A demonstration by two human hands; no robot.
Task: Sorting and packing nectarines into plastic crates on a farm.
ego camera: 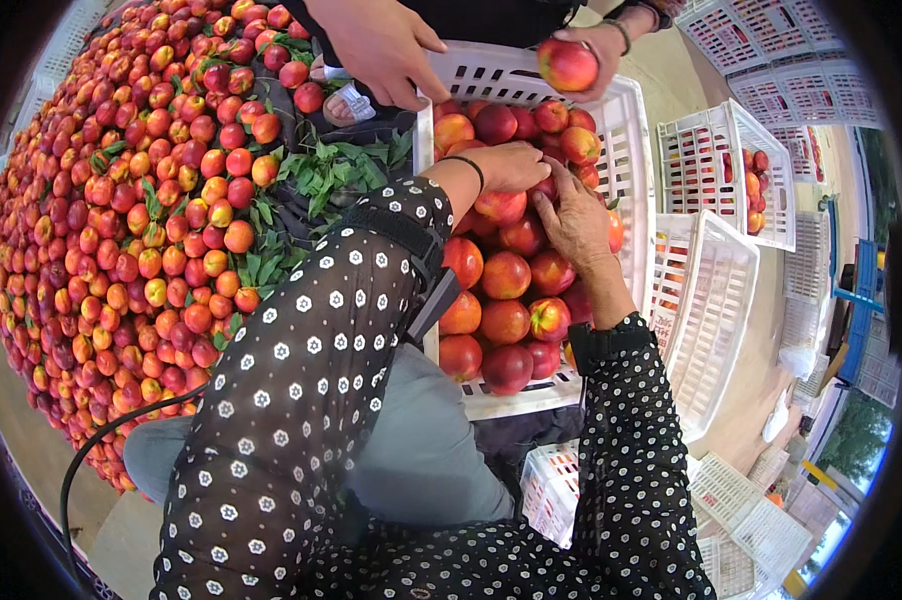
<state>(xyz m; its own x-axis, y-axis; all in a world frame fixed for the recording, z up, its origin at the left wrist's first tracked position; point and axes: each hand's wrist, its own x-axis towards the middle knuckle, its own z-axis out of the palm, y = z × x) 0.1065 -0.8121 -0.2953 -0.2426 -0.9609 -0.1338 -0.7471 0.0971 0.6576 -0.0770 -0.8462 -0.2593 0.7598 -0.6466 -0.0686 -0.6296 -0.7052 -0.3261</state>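
Observation:
In front of me stands a white plastic crate (631, 161) holding many red and yellow nectarines (506, 275). My left hand (507, 166) reaches in from the left, over the fruit near the middle, its fingers hidden from clear view. My right hand (573, 217) comes from the lower right, with its fingertips on a dark red nectarine (545, 189), close against my left fingers. Both hands touch fruit in the crate; whether the left one grips a nectarine cannot be told.
A large heap of nectarines (121, 247) lies at left, beside green leaves (338, 174). Across the crate, another person's hand (391, 49) hangs over its left corner; their other hand holds a nectarine (568, 65). White crates (710, 322) stand at right.

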